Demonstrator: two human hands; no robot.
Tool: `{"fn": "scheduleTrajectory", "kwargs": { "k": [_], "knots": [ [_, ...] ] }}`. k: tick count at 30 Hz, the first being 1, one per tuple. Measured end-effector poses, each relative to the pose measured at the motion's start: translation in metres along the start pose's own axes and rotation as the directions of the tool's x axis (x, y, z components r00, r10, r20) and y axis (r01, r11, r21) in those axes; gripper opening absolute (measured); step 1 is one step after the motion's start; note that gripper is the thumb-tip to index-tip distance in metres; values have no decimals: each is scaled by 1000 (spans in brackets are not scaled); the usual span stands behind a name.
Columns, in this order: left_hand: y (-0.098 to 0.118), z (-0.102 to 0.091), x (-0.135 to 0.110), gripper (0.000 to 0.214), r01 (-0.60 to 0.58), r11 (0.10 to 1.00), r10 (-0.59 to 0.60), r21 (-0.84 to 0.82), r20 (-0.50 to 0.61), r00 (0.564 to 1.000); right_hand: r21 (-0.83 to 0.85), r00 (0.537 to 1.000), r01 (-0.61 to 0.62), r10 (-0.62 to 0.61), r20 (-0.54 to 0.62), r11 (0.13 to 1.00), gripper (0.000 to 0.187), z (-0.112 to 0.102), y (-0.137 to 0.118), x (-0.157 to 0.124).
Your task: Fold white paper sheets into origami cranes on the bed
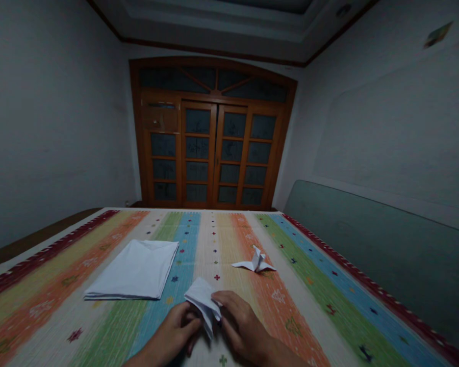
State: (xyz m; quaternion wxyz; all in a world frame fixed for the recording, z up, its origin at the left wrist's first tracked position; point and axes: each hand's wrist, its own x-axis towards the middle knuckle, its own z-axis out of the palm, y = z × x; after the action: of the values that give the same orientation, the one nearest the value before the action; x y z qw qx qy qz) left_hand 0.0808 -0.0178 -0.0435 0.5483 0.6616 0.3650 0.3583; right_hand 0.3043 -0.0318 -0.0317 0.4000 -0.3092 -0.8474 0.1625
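I have the paper (pixel 199 294) between my two hands, to the right of the stack (pixel 135 270) and nearer to me. It is white and folded into narrow layers, with a broad flap toward the top and a thin point hanging down toward me.

My left hand (pixel 179 325), also right of the stack and on my side of it, has its fingers closed on the paper's left edge; some of the tips are hidden behind the folds. My right hand (pixel 243 320), farther right of the stack, grips the paper's right edge, with the index finger laid over the upper corner and the thumb lower down. Whether the paper's lower point touches the cloth (pixel 309 306) I cannot tell.

The stack itself lies flat, white and roughly square, several layers showing along its near edge. Well to its right, about level with it, stands a white crane (pixel 257 262) with its wings spread, apart from my fingers.

Under the stack, the striped cloth covers the desk (pixel 42 235), whose brown edge shows past the stack's left side. Far beyond the stack are wooden doors (pixel 214 153) with dark panes, and far to its right, past the desk, a green board (pixel 367 227) stands along the wall (pixel 398 127).
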Motion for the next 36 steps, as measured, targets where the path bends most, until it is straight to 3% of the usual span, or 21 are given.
{"fn": "scheduleTrajectory", "kwargs": {
  "k": [4, 8, 11, 15, 19, 23, 26, 36],
  "knots": [
    [10, -5, -2, 14, 21, 971, -4, 237, -69, 998, -33, 999, 14, -13, 33, 999, 46, -2, -5, 2],
    [22, -17, -5, 15, 27, 781, 88, 623, -153, 984, -55, 997, 58, -54, 64, 997, 45, -1, -5, 2],
    [21, -23, -6, 5, 41, 663, 178, 747, -211, 961, -89, 990, 81, -70, 119, 993, 48, -1, -4, 0],
    [7, -28, -5, 32, 8, 695, 259, 719, -261, 930, -151, 981, 91, -63, 184, 984, 49, -1, -4, -2],
    [-5, -33, -3, 55, -175, 672, 386, 720, -139, 912, -169, 975, 68, -29, 219, 983, 54, -1, -5, -2],
    [-3, -35, -6, 56, -281, 615, 401, 737, 14, 916, -224, 976, -9, 57, 211, 975, 56, 1, -4, 0],
    [2, -33, -9, 55, -301, 618, 373, 726, 66, 926, -230, 976, -68, 113, 187, 971, 50, 3, -3, 0],
    [16, -27, -5, 56, -309, 779, 365, 545, 7, 931, -118, 979, -68, 90, 185, 991, 40, 5, -1, 1]
  ]
}}
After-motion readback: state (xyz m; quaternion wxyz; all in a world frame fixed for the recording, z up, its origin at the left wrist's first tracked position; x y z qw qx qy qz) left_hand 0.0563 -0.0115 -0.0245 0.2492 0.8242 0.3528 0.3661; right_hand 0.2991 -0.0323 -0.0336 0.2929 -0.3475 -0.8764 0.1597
